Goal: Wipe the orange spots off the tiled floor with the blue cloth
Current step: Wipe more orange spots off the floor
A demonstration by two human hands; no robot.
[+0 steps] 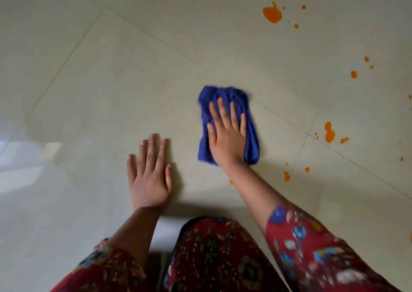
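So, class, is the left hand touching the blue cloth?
Apart. The head view shows bare floor between the left hand and the blue cloth.

one blue cloth. two hands: the left hand and the right hand. orange spots on the tiled floor: about eighteen in all, two of them large splashes, some five middling drops, the rest tiny specks, with a few too small or too close to the frame edge to count surely. two red patterned sleeves.
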